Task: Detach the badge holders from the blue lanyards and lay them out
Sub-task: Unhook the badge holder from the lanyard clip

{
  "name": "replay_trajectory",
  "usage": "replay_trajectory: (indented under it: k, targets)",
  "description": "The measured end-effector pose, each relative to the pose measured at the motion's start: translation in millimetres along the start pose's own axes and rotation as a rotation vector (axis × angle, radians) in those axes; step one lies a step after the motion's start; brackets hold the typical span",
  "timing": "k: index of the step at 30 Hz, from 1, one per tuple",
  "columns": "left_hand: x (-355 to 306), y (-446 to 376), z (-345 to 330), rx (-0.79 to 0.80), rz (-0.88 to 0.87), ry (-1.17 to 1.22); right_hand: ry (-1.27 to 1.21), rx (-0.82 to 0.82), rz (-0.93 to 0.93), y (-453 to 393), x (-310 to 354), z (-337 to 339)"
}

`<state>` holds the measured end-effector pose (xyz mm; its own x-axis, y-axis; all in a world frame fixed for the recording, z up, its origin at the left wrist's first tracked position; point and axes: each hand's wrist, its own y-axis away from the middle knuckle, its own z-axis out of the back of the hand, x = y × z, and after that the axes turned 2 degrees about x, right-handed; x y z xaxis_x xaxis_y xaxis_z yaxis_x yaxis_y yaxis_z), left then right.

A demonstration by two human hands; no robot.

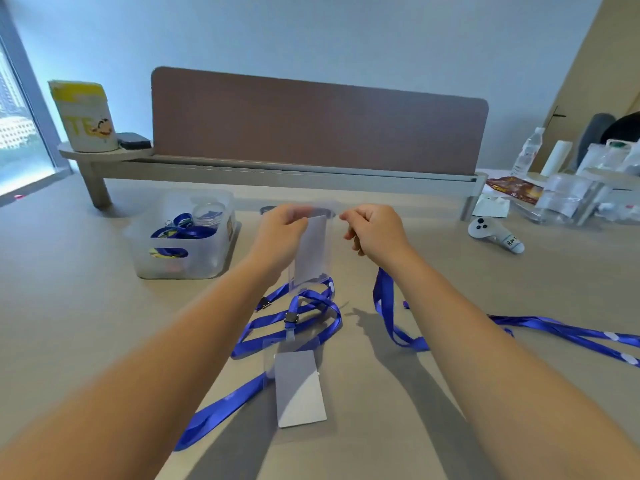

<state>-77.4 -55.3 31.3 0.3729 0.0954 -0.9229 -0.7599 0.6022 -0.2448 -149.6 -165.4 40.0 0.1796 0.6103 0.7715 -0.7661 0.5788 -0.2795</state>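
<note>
My left hand (282, 228) grips the top of a clear badge holder (311, 252) with a white card, held upright above the table. Just right of the holder's top, my right hand (375, 230) pinches the end of a blue lanyard (386, 306) that hangs down and trails right across the table. A second clear badge holder (299, 386) lies flat near me, clipped to another blue lanyard (298, 313) coiled around it. Whether the held holder and the pinched lanyard are joined is blurred.
A translucent bin (214, 258) with more blue lanyards and a clear cup stands at the left. A brown desk divider (318, 123) runs across the back. A white controller (495, 233) and clear plastic clutter (571, 195) sit at the right.
</note>
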Motion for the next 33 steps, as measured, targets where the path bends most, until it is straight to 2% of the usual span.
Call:
replay_trajectory:
  k: [8, 12, 19, 28, 31, 33]
  targets:
    - [10.9, 19.7, 5.2, -0.065, -0.167, -0.045, -0.341, 0.167, -0.201, 14.4, 13.9, -11.6]
    - [17.5, 22.0, 7.5, -0.085, -0.171, -0.102, -0.426, 0.231, -0.266, 15.1, 15.0, -14.7]
    - [24.4, 23.9, 17.5, -0.111, -0.188, -0.287, -0.495, 0.294, -0.285, 15.6, 19.8, -19.5]
    - [26.1, 23.2, 23.7, -0.037, -0.140, -0.245, -0.602, 0.349, -0.258, 16.2, 27.5, -31.2]
    - [28.2, 23.6, 31.8, -0.051, -0.197, -0.401, -0.650, 0.380, -0.272, 14.7, 29.6, -32.6]
    - [31.2, 22.5, 38.9, -0.050, -0.275, -0.602, -0.658, 0.395, -0.290, 13.8, 31.0, -32.6]
